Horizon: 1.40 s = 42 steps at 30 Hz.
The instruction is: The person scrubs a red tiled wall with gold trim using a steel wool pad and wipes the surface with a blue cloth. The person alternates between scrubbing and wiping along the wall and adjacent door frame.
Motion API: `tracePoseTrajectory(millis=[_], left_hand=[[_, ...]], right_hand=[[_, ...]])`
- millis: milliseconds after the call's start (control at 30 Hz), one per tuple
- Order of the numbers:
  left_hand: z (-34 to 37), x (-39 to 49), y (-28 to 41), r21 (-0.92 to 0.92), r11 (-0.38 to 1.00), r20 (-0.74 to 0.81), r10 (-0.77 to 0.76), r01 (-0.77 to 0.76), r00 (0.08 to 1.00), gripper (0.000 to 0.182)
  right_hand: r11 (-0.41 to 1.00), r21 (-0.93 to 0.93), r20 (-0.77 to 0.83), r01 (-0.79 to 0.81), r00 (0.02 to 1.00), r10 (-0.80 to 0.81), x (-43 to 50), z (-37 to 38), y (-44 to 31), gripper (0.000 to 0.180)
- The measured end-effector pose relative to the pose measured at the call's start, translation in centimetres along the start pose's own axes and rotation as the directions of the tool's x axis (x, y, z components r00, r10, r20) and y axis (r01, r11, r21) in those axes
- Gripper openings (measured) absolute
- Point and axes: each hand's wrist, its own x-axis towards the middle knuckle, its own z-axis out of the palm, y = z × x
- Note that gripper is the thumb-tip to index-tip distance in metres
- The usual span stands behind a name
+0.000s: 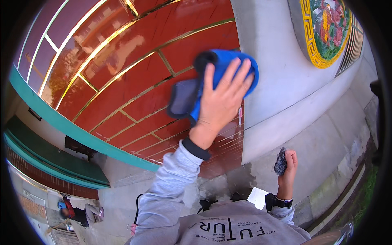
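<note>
My left hand (223,95) lies spread over a blue cloth (223,58) with a dark grey backing, pressing it to the wall. Its fingers point up and to the right, and the cloth bunches beyond them. Under the cloth is a glossy red tiled wall (141,76) with gold-coloured joint lines, near where it meets a smooth grey-white wall (269,67). Lower right, apart from both walls, my right hand (289,167) grips a dark scouring pad (280,162), which looks like steel wool.
A teal trim (76,131) borders the red tiles at left. A relief medallion (329,30) is set on the grey wall. A white flat-topped object (258,197) is by my right wrist, above the concrete ground (324,141). Another person (80,214) is far off at lower left.
</note>
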Motion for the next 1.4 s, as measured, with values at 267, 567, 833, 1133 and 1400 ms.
tracePoseTrajectory(millis=[267, 567, 833, 1133, 1400], left_hand=[[9.9, -20.9, 10.8, -0.310, 0.900, 0.423, 0.420, -0.307, 0.803, 0.039], [1.4, -37.7, 5.9, -0.229, 0.646, 0.973, 0.117, 0.729, 0.201, 0.026], [-8.8, -40.2, 0.5, -0.221, 0.206, 0.943, -0.203, 0.953, 0.263, 0.039], [-13.4, -38.5, -3.4, -0.510, -0.198, 0.692, -0.672, 0.837, 0.263, 0.038], [-11.3, -36.4, -7.4, -0.699, -0.215, 0.487, -0.841, 0.682, 0.235, 0.048]], right_hand=[[0.988, -0.072, -0.271, 0.134, 0.951, -0.148, -4.2, -8.8, -1.6, 0.012], [0.992, -0.118, -0.315, 0.038, 0.946, -0.073, -6.7, -10.8, -1.4, 0.014], [0.929, -0.133, 0.522, -0.345, 0.773, 0.361, -7.9, 6.7, 4.7, 0.025], [0.657, -0.136, 0.804, 0.742, 0.470, -0.365, -11.8, 30.2, 4.7, 0.031], [-0.190, -0.102, 0.699, 0.977, -0.065, -0.712, -12.2, 40.4, 6.1, 0.045]])
